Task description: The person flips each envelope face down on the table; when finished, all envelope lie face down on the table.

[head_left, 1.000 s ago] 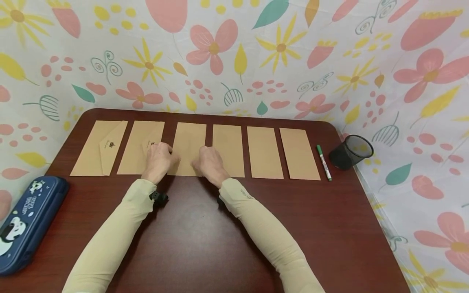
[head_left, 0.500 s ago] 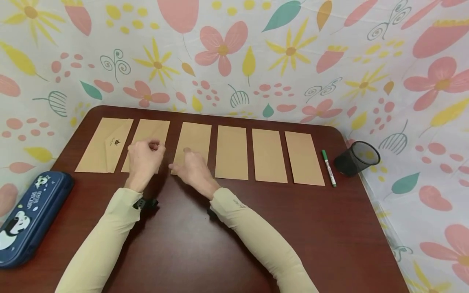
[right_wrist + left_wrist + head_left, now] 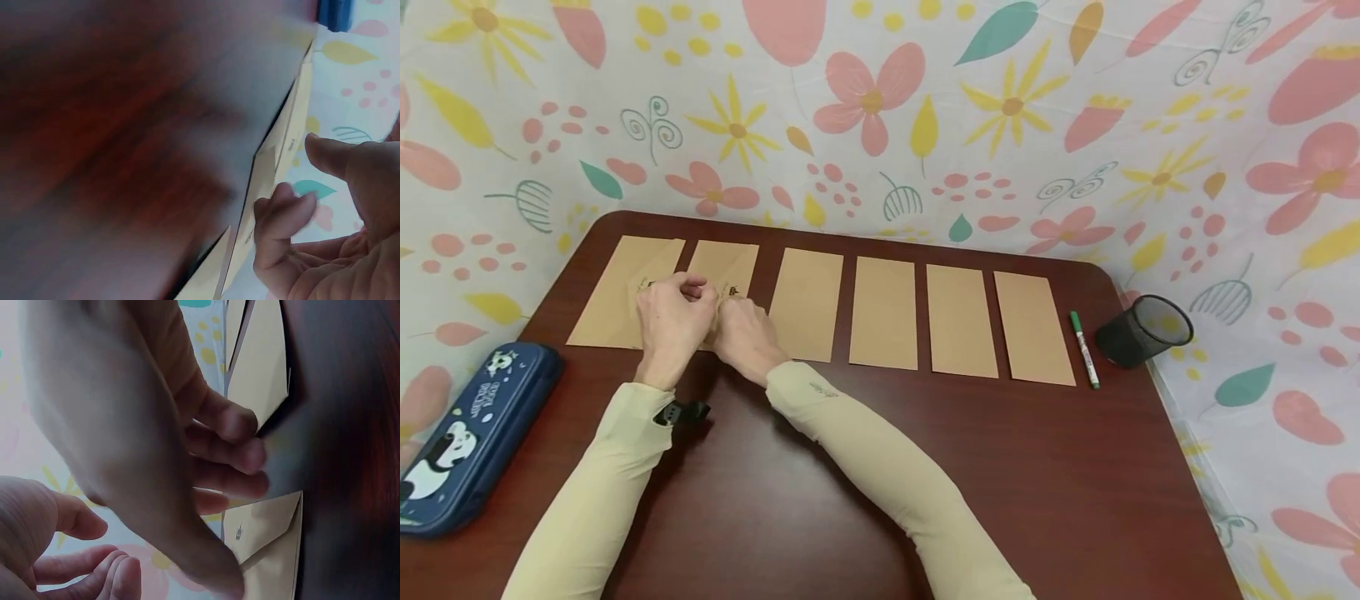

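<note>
My left hand [image 3: 673, 321] hovers over the right side of the leftmost kraft envelope [image 3: 606, 292], whose pointed flap it partly hides. In the left wrist view the left hand's thumb and fingers [image 3: 94, 575] are apart, with nothing between them. My right hand [image 3: 747, 333] is at the second envelope [image 3: 722, 260], close to its small dark print. Seen from the right wrist, the right hand [image 3: 340, 219] has its thumb out and fingers loosely bent, holding nothing. Whether those fingers touch the paper I cannot tell.
Several plain envelopes [image 3: 883, 312] continue the row to the right. Beyond them lie a green-capped marker [image 3: 1084, 350] and a black mesh pen cup [image 3: 1138, 333]. A blue panda pencil case [image 3: 471, 433] lies at the left. A flowered cloth [image 3: 880, 108] borders the table.
Both hands have moved left along the row. The right hand has gone from the third envelope to the second, and the left from the second to the first. The view has shifted slightly.
</note>
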Demonstrator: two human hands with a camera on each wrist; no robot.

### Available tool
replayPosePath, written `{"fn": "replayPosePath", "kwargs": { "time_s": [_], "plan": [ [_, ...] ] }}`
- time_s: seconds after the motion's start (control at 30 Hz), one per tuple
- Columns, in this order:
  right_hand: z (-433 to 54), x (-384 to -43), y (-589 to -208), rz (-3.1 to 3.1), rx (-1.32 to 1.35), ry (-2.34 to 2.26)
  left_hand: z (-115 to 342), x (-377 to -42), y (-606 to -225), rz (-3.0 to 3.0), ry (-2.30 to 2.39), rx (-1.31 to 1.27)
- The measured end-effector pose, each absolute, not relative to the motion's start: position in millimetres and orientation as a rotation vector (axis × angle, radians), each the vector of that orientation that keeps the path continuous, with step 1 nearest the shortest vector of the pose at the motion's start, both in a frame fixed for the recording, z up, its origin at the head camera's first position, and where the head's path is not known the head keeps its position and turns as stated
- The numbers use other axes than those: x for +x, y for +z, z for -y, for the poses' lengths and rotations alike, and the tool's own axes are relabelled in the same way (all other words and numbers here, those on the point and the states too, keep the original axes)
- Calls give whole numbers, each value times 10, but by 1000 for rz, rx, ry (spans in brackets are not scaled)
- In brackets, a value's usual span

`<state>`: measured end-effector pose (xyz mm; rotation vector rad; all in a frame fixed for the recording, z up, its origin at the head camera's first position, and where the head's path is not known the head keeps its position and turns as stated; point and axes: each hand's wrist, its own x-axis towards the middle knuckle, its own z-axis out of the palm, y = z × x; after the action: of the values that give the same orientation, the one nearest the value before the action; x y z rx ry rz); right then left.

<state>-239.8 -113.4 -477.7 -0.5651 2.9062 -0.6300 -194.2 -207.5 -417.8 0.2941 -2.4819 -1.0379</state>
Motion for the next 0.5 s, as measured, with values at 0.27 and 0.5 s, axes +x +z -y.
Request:
{"fn": "replayPosePath", "kwargs": {
  "time_s": [0.27,0.5],
  "plan": [
    [1333,-2648,-5130,-2978,-517,-509,2146,-1977,-4169,2497,-1050,286],
    [1317,-2623,-5130,-2951,-459,-525,2303,-1961,-4239,2530,-1021,272]
  ]
}}
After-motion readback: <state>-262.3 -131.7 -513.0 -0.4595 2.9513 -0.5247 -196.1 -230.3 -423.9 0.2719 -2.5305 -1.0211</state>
